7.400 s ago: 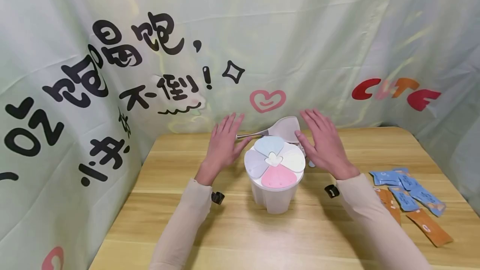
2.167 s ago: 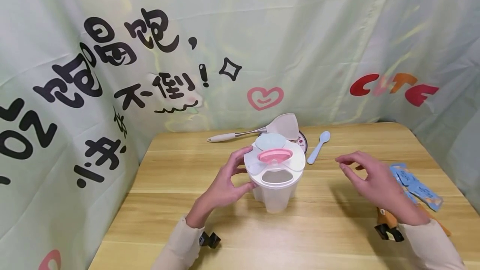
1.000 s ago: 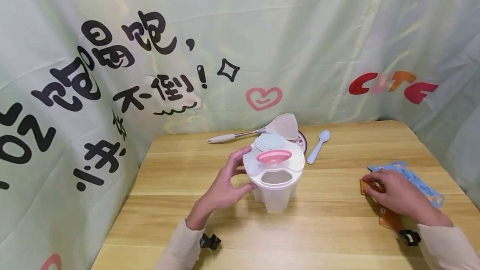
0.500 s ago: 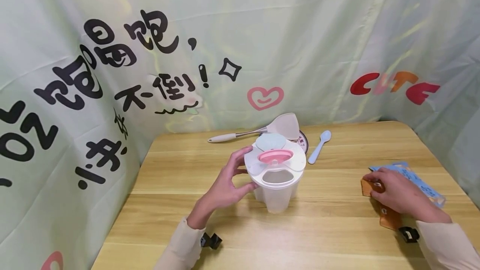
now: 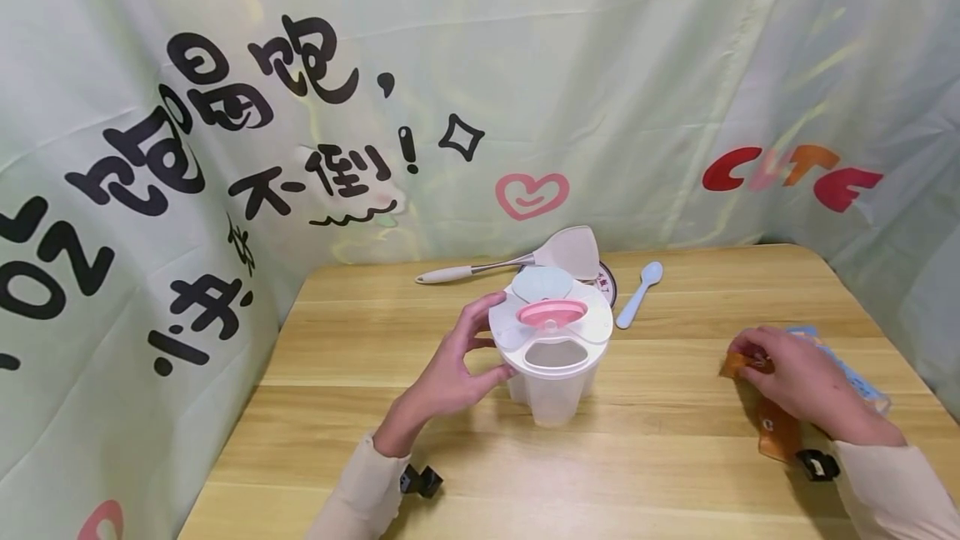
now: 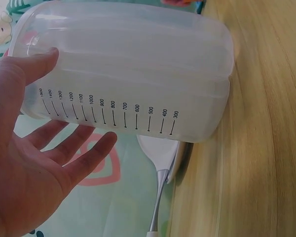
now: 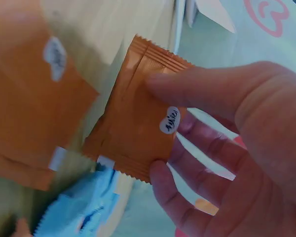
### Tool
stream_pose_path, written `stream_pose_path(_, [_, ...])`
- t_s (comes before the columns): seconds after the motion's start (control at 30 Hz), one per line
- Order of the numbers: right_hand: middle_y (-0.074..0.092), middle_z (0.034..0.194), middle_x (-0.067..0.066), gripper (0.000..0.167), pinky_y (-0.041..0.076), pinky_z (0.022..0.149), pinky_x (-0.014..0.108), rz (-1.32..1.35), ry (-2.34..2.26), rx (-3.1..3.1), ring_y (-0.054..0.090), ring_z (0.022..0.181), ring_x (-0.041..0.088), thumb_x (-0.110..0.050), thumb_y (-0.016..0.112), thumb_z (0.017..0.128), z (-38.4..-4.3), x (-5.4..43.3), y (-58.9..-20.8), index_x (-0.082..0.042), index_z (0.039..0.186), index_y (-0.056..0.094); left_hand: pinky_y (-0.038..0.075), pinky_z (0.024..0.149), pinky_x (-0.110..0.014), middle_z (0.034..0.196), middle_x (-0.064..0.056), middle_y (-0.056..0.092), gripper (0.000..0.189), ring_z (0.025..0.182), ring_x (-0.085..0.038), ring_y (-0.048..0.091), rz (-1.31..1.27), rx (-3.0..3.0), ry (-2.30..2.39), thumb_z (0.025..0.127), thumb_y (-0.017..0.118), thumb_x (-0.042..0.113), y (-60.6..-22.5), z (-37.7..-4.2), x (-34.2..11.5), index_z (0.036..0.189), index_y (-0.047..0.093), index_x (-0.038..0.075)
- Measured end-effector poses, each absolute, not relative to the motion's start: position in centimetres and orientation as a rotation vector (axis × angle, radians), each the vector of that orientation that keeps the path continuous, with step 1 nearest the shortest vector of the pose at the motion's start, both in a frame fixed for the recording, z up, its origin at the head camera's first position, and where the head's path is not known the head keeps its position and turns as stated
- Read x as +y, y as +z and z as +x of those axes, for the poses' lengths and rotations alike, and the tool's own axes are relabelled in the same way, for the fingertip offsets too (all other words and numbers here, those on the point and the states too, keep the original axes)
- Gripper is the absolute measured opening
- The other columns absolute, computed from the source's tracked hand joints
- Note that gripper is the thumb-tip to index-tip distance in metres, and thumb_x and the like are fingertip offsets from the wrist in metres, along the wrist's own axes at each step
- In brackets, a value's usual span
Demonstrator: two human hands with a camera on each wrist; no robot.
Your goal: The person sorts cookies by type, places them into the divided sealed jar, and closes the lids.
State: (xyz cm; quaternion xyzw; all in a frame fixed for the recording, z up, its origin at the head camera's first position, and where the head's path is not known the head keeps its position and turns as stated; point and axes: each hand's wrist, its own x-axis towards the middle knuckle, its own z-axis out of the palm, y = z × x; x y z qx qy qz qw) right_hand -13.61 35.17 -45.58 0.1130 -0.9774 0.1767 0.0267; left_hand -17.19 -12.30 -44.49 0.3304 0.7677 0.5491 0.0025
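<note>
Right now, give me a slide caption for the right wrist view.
The right hand pinches an orange packet; a blue packet lies nearby.

A wooden table (image 5: 637, 465) with pale, streaky grain, pushed up near a printed curtain (image 5: 637, 107).
Around its middle a translucent container (image 5: 555, 402) stands upright; behind that, near the back edge, lies a spatula (image 5: 562, 252), its head overlapping a round, dark-rimmed thing (image 5: 609, 286) I can only partly see. A pale blue spoon (image 5: 637, 297) rests just beside, and over on the right an orange packet (image 5: 778, 433) lies near some half-hidden blue packaging (image 5: 864, 387).
</note>
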Motion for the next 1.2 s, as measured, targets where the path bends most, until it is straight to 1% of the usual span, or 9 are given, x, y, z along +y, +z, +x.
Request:
stream_pose_path(0.07, [0.075, 0.09, -0.002, 0.02, 0.054, 0.064, 0.028, 0.346, 0.532, -2.974, 0.062, 0.077, 0.008, -0.004, 0.089, 0.085, -13.5, 35.1, -45.2, -0.011, 0.097, 0.075, 0.063, 0.108, -0.041, 0.166, -0.006, 0.05, 0.094, 0.138, -0.03, 0.062, 1.04, 2.41, 1.721, 0.091, 0.085, 0.002, -44.5, -17.2, -12.3, 0.167, 0.034, 0.023])
stream_pose_path(0.2, [0.075, 0.087, -0.005, 0.021, 0.052, 0.063, 0.028, 0.332, 0.522, -2.9, 0.058, 0.074, 0.002, -0.006, 0.091, 0.085, -13.2, 34.8, -44.5, -0.015, 0.095, 0.075, 0.063, 0.107, -0.041, 0.167, -0.007, 0.05, 0.094, 0.138, -0.03, 0.062, 1.045, 2.417, 1.719, 0.091, 0.085, 0.002, -44.6, -17.2, -12.1, 0.167, 0.034, 0.023])
stream_pose_path(0.33, [0.075, 0.087, -0.003, 0.023, 0.053, 0.063, 0.027, 0.336, 0.527, -2.851, 0.058, 0.075, 0.004, -0.006, 0.093, 0.082, -13.2, 34.1, -43.9, -0.013, 0.096, 0.076, 0.063, 0.107, -0.04, 0.167, -0.007, 0.05, 0.094, 0.138, -0.031, 0.062, 1.035, 2.418, 1.721, 0.091, 0.085, 0.002, -44.6, -17.2, -12.2, 0.167, 0.034, 0.023])
stream_pose_path(0.53, [0.074, 0.086, -0.004, 0.028, 0.058, 0.061, 0.022, 0.403, 0.563, -2.728, 0.056, 0.075, -0.006, -0.002, 0.095, 0.078, -13.1, 32.8, -43.2, -0.013, 0.096, 0.076, 0.065, 0.105, -0.039, 0.169, -0.006, 0.046, 0.094, 0.139, -0.032, 0.061, 1.016, 2.398, 1.727, 0.091, 0.085, 0.002, -44.6, -17.1, -12.2, 0.167, 0.033, 0.024])
stream_pose_path(0.63, [0.074, 0.086, -0.005, 0.03, 0.056, 0.061, 0.014, 0.444, 0.577, -2.669, 0.055, 0.075, -0.01, 0.0, 0.095, 0.077, -13.1, 32.3, -42.8, -0.013, 0.096, 0.076, 0.065, 0.104, -0.038, 0.169, -0.006, 0.046, 0.094, 0.14, -0.032, 0.061, 1.003, 2.394, 1.728, 0.092, 0.085, 0.002, -44.5, -17.1, -12.2, 0.167, 0.033, 0.025])
stream_pose_path(0.73, [0.074, 0.087, -0.004, 0.033, 0.052, 0.062, 0.006, 0.47, 0.603, -2.62, 0.057, 0.077, -0.01, 0.003, 0.095, 0.076, -13.0, 31.7, -42.4, -0.013, 0.098, 0.076, 0.065, 0.103, -0.038, 0.168, -0.005, 0.048, 0.094, 0.14, -0.032, 0.061, 0.997, 2.391, 1.73, 0.092, 0.085, 0.002, -44.5, -17.1, -12.2, 0.167, 0.033, 0.026])
stream_pose_path(0.8, [0.076, 0.089, -0.003, 0.035, 0.05, 0.063, 0.003, 0.484, 0.632, -2.598, 0.059, 0.079, -0.01, 0.005, 0.095, 0.075, -13.0, 31.3, -42.1, -0.013, 0.1, 0.077, 0.065, 0.103, -0.039, 0.167, -0.007, 0.049, 0.094, 0.139, -0.032, 0.061, 0.999, 2.389, 1.74, 0.092, 0.085, 0.002, -44.6, -17.0, -12.2, 0.167, 0.034, 0.026])
stream_pose_path(0.97, [0.078, 0.094, -0.001, 0.041, 0.052, 0.065, 0.004, 0.524, 0.694, -2.544, 0.062, 0.083, -0.01, 0.008, 0.095, 0.072, -12.9, 30.1, -41.5, -0.013, 0.103, 0.078, 0.066, 0.101, -0.04, 0.167, -0.01, 0.049, 0.092, 0.135, -0.034, 0.063, 1.032, 2.388, 1.775, 0.091, 0.085, 0.003, -44.7, -17.0, -12.1, 0.166, 0.035, 0.022])
stream_pose_path(1.2, [0.08, 0.095, -0.001, 0.047, 0.055, 0.071, 0.004, 0.57, 0.766, -2.451, 0.066, 0.084, -0.011, 0.013, 0.094, 0.07, -12.6, 28.3, -40.0, -0.013, 0.105, 0.078, 0.066, 0.101, -0.04, 0.168, -0.005, 0.048, 0.092, 0.136, -0.032, 0.063, 1.021, 2.391, 1.799, 0.089, 0.085, 0.0, -44.8, -17.1, -11.9, 0.165, 0.038, 0.023])
